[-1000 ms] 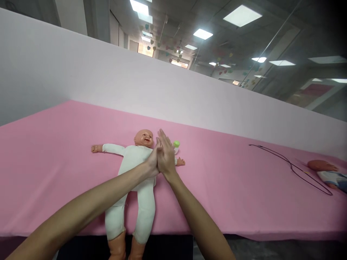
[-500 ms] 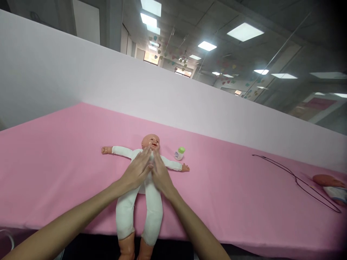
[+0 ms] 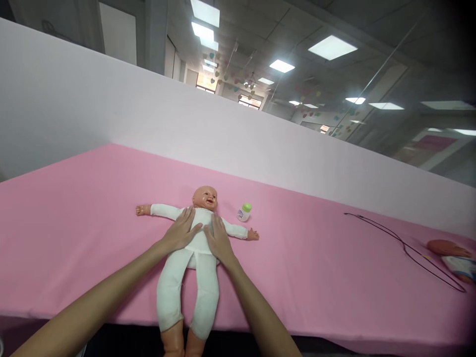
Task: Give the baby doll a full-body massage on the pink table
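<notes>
A baby doll (image 3: 201,240) with a white cloth body lies on its back, arms spread, its feet hanging past the near edge of the pink-covered table (image 3: 305,267). My left hand (image 3: 183,230) rests flat on the left side of its chest, fingers stretched toward the shoulder. On the other side of the chest lies my right hand (image 3: 218,239), also flat, with its thumb toward the middle. Both hands are open and hold nothing. A small white bottle with a green cap (image 3: 244,212) stands just above the doll's arm on the right.
A thin dark cable (image 3: 403,242) lies looped on the right of the table. Beside it, a second doll (image 3: 455,258) is partly cut off by the frame's edge. A white low wall (image 3: 223,129) runs along the back, with glass above it on the right.
My hands were close together over the upper chest near the doll's chin. They have moved apart and down, one to each side of the chest, uncovering its middle.
</notes>
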A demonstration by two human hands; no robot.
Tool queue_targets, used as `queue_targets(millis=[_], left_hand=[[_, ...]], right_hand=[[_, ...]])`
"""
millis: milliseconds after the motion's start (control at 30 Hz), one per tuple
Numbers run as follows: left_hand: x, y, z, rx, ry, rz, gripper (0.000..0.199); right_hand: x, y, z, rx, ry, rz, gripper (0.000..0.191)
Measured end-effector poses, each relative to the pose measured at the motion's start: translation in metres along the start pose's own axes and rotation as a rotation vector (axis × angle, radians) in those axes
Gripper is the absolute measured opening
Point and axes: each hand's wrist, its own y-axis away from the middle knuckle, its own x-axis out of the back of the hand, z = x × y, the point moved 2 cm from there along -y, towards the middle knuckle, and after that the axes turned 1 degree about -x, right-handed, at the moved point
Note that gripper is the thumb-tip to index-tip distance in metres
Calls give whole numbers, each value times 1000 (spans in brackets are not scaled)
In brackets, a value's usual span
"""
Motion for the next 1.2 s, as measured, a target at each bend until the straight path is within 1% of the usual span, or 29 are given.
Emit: queue_targets(millis=[67, 133, 200, 267, 367, 433, 467, 533, 600, 700, 767, 867, 933, 1000, 1067, 1100, 1200], left_hand=[[4, 18, -9, 33, 37, -54, 95], [8, 40, -12, 51, 49, -115, 94], [11, 58, -8, 24, 27, -147, 91], [11, 68, 4, -55, -20, -151, 85], [6, 64, 25, -209, -99, -152, 78], [1, 51, 33, -271, -134, -144, 77], [-2, 43, 34, -279, -141, -130, 78], [-6, 25, 32, -266, -141, -83, 78], [-8, 11, 26, -216, -141, -28, 79], [-10, 0, 18, -137, -120, 11, 83], [-9, 1, 14, -93, -87, 13, 85], [-2, 13, 5, -22, -32, -13, 88], [4, 26, -2, 31, 2, -72, 90], [9, 40, -6, 50, 10, -153, 91], [10, 51, -4, 12, -10, -198, 89], [9, 54, -1, -31, -26, -194, 86], [1, 50, 14, -212, -91, -122, 73]], right_hand=[[1, 17, 8, -38, -44, -43, 82], [2, 37, 10, -57, -76, -102, 83], [2, 52, 5, -32, -67, -154, 79], [0, 60, -3, 33, -33, -184, 74], [-2, 55, -15, 121, -7, -214, 70], [-2, 44, -19, 152, -4, -232, 70], [-2, 38, -19, 165, -3, -236, 70], [-2, 24, -17, 184, 2, -212, 69], [-2, 12, -12, 169, 10, -151, 70], [-3, 1, 1, 64, -16, -61, 80], [-2, 0, 8, 6, -42, -38, 84], [3, 8, 15, -17, -27, -42, 84], [8, 19, 16, -37, -20, -72, 85], [13, 33, 13, -65, -47, -128, 87], [14, 46, 4, -60, -78, -189, 88], [13, 51, -1, -33, -85, -212, 87], [8, 52, -19, 115, -66, -248, 80]])
